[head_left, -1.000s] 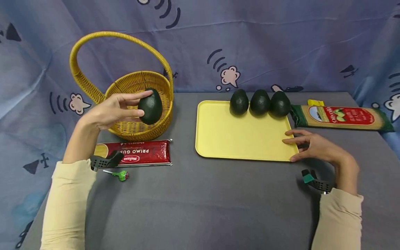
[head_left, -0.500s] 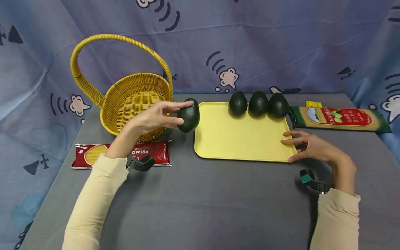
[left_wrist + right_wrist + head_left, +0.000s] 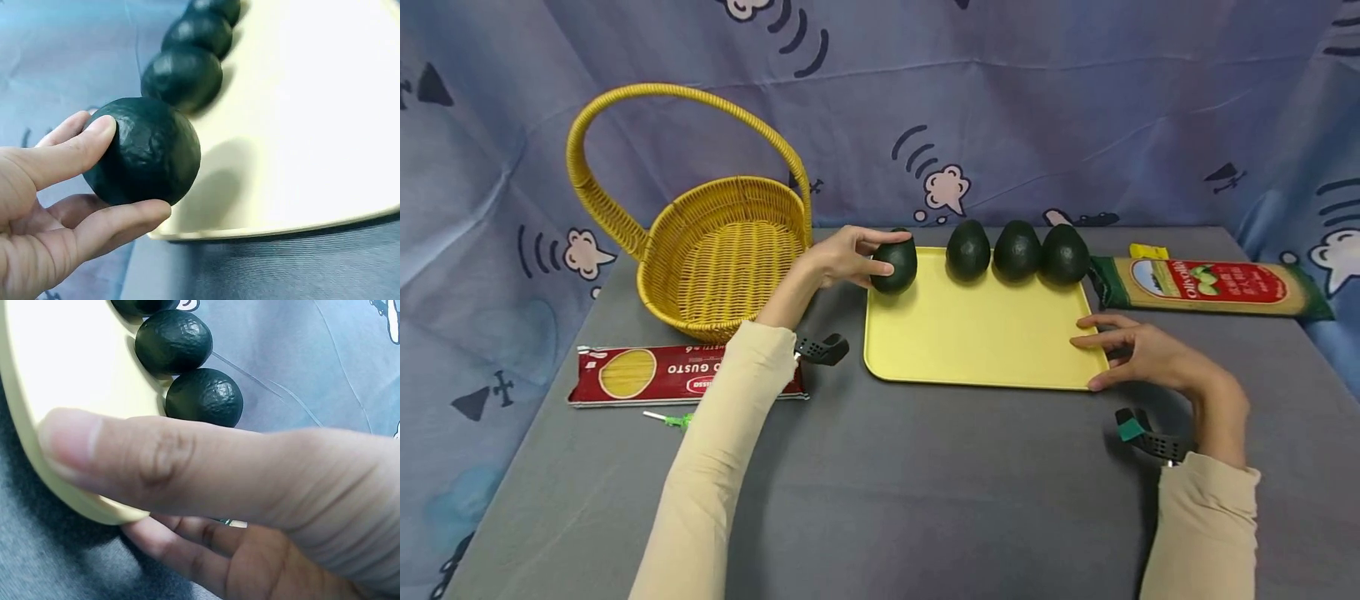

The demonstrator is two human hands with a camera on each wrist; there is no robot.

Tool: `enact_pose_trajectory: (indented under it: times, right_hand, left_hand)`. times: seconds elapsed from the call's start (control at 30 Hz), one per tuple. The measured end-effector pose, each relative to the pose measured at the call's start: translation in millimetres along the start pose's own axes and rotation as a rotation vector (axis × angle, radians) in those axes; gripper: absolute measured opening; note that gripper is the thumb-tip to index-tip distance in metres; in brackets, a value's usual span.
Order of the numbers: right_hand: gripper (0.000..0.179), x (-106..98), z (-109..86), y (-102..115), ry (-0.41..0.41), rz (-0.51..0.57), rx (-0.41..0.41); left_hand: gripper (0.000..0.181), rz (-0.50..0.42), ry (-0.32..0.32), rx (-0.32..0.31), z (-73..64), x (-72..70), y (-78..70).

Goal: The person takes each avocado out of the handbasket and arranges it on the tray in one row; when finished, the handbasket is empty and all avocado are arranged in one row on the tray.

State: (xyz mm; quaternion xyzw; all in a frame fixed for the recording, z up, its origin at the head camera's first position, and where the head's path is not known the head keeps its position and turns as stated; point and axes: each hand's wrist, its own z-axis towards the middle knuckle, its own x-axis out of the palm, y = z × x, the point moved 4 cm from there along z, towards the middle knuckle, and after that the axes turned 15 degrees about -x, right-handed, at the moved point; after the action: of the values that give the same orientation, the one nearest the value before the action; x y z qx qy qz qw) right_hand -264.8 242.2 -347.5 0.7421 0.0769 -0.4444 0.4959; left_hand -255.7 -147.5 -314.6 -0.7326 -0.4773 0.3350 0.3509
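My left hand (image 3: pixel 850 254) grips a dark green avocado (image 3: pixel 898 268) between thumb and fingers, over the back left corner of the yellow tray (image 3: pixel 977 333). In the left wrist view the avocado (image 3: pixel 147 153) casts a shadow on the tray; whether it touches the surface I cannot tell. Three more avocados (image 3: pixel 1017 252) stand in a row along the tray's back edge. At the tray's front right corner my right hand (image 3: pixel 1157 354) holds the rim, with the thumb (image 3: pixel 125 450) laid over it in the right wrist view.
A yellow wicker basket (image 3: pixel 730 267) with a tall handle stands at the left. Before it lie a red spaghetti pack (image 3: pixel 662 375) and a green lollipop (image 3: pixel 673 419), partly behind my left sleeve. Right of the tray are a green-and-red pasta pack (image 3: pixel 1217 287) and a small yellow packet (image 3: pixel 1148 252).
The left hand has carried the avocado rightward out of the basket's area to the tray's back left corner. The right hand keeps its place on the tray.
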Motion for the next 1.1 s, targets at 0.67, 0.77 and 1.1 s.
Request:
enact_pose_trajectory:
  times: [0.67,0.77,1.1]
  right_hand:
    - [0.065,-3,2.3,1,0.019,-0.023,-0.007]
    - [0.065,-2,0.6,-2,0.022,-0.014,0.009]
    - [0.064,-1,-0.8,-3,0.013,0.017,-0.014]
  left_hand:
    - [0.059,0.091,-0.142,0.170,36.2,-6.1,10.4]
    - [0.059,0.015,-0.103,0.191,40.3,-0.5,12.7]
    - [0.057,-0.070,-0.068,0.113,55.3,15.5,7.0]
